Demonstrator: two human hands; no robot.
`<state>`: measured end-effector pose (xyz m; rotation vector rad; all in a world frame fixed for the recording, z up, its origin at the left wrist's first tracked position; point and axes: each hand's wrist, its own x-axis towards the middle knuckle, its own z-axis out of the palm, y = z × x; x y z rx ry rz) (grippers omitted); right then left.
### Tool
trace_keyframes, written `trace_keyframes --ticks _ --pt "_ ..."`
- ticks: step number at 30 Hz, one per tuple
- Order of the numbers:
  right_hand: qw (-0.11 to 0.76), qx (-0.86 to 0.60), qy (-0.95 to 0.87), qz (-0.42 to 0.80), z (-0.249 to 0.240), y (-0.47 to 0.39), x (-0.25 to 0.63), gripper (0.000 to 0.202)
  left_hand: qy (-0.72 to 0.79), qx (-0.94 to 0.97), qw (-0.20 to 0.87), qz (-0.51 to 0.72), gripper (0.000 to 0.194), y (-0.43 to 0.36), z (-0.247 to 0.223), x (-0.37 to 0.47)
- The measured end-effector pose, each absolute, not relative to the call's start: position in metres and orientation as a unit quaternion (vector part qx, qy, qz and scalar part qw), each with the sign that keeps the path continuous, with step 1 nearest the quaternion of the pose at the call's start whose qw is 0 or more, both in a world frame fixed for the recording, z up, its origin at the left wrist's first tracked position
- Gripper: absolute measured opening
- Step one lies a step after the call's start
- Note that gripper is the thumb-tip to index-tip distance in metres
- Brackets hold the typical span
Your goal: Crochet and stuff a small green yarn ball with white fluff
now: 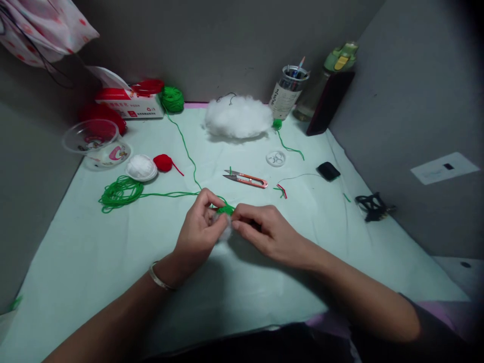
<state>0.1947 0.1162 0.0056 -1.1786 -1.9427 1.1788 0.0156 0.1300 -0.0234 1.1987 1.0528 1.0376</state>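
Near the middle of the table, my left hand (200,227) closes its fingers and thumb around a small green yarn piece (226,209). A tuft of white stuffing (226,234) shows under the green, beside the left thumb. My right hand (270,234) is pinched at the right edge of this piece; what lies between its fingertips is too small to make out. Green yarn runs from the piece to a loose coil (121,193) at the left and to a green ball (173,99) at the back. Orange-handled thread snips (247,180) lie beyond my hands.
White stuffing (238,118) is heaped at the back. A white yarn ball (141,168), red ball (163,163) and clear tubs (91,137) stand left. A pen holder (286,93), bottle (313,93), small round dish (276,159) and black claw clip (372,206) are right.
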Motion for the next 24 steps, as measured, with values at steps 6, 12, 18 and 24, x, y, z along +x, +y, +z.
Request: trace_keyframes --ticks 6,12,18,24 --pt "0.305 -0.466 -0.707 0.435 -0.001 0.115 0.188 0.017 0.471 0.487 0.599 0.427 0.019 0.131 -0.028 0.017" --pt "0.347 -0.521 -0.65 0.431 -0.008 0.124 0.193 0.031 0.385 0.438 0.687 0.434 0.026 0.125 -0.027 0.017" --pt "0.36 -0.518 -0.627 0.457 -0.004 0.129 0.199 0.039 0.376 0.445 0.687 0.434 0.032 0.125 -0.024 0.02" --pt "0.317 -0.458 -0.628 0.544 0.007 0.118 0.193 0.026 0.408 0.455 0.649 0.453 0.025 0.131 -0.025 0.018"
